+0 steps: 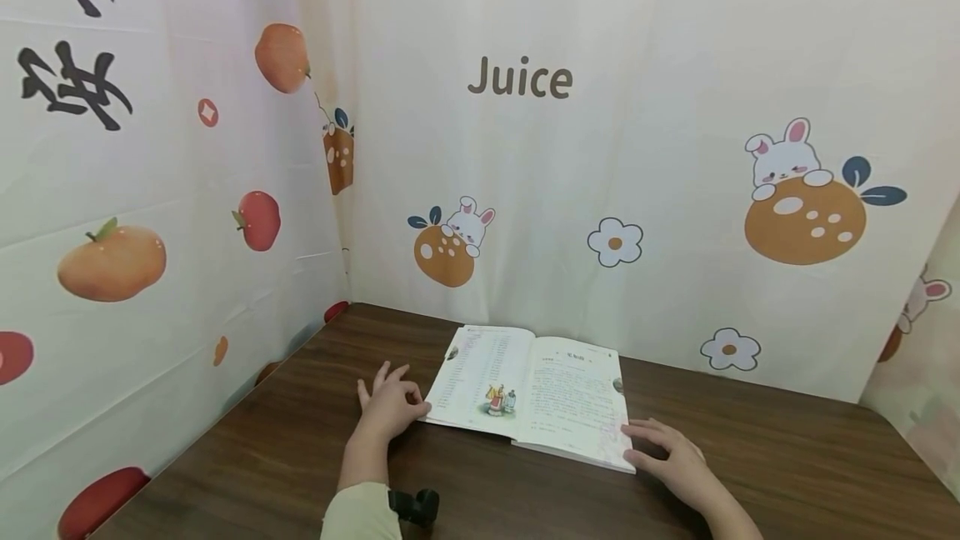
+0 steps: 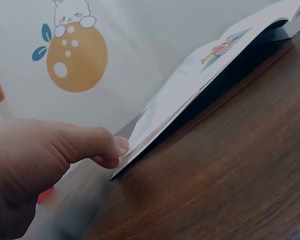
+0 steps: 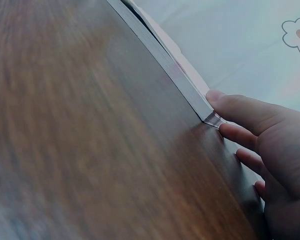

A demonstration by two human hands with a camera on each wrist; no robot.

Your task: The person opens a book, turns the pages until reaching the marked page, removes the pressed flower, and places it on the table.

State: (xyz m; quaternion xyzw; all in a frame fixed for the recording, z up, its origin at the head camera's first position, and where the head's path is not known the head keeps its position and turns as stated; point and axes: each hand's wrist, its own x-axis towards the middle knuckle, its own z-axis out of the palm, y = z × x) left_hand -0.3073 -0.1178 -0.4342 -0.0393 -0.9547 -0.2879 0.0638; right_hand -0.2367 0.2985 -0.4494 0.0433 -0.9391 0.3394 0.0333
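Below "Juice" [image 1: 520, 78], relaxed hands [image 1: 392, 407] [image 1: 670, 458] touch the book [image 1: 534, 394], print seemingly unreadable.

Left hand [image 1: 390, 408] and right hand [image 1: 672, 461], fingers [image 3: 230, 107] relaxed, spread.

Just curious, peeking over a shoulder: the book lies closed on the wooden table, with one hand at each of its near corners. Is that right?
Not quite. The book lies open, not closed: the head view shows two printed pages spread flat. The rest holds: it lies on the wooden table, with the left hand at its near left corner and the right hand at its near right corner.
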